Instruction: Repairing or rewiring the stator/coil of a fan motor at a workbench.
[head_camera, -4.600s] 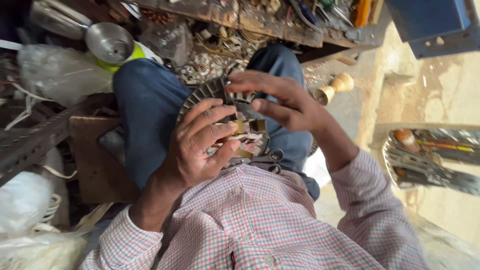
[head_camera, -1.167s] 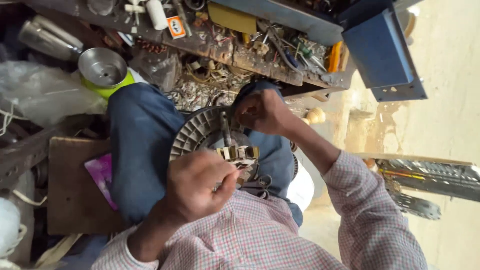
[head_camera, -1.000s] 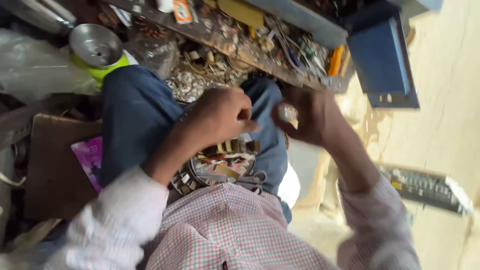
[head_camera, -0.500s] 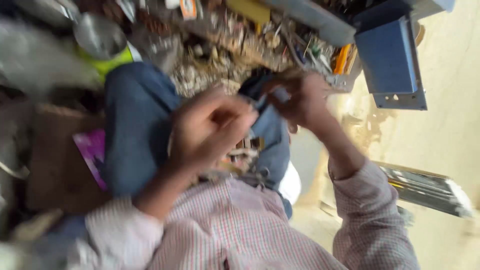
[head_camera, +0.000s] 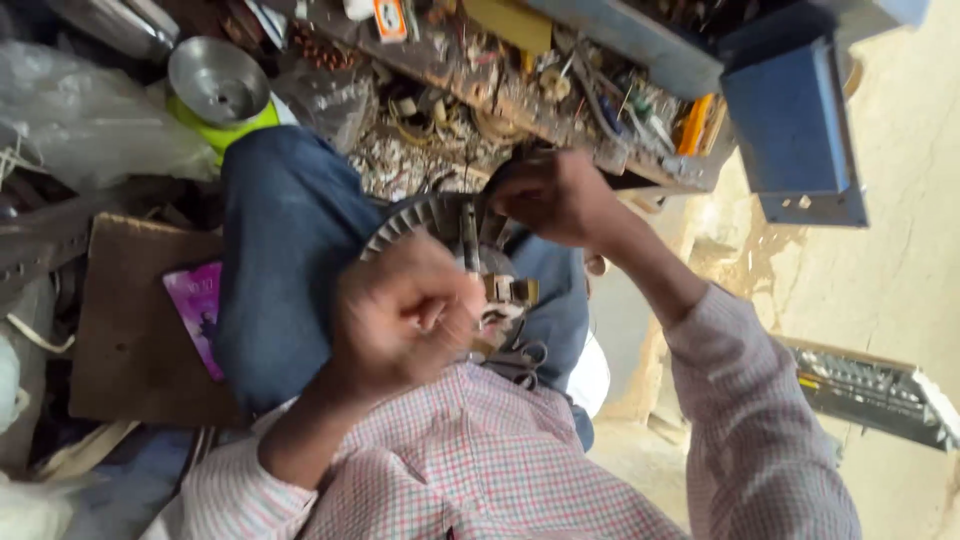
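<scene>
Carefully now: the slotted round motor stator (head_camera: 430, 225) rests in your lap against the jeans (head_camera: 280, 250), with a thin metal strip (head_camera: 470, 240) standing in its windings. Your right hand (head_camera: 555, 198) clamps the stator's far rim; hold it firm so the core can't rock. Your left hand (head_camera: 405, 320) is blurred and curled, seemingly pinching something small at the centre—I can't tell what. Work in short, steady strokes.
</scene>
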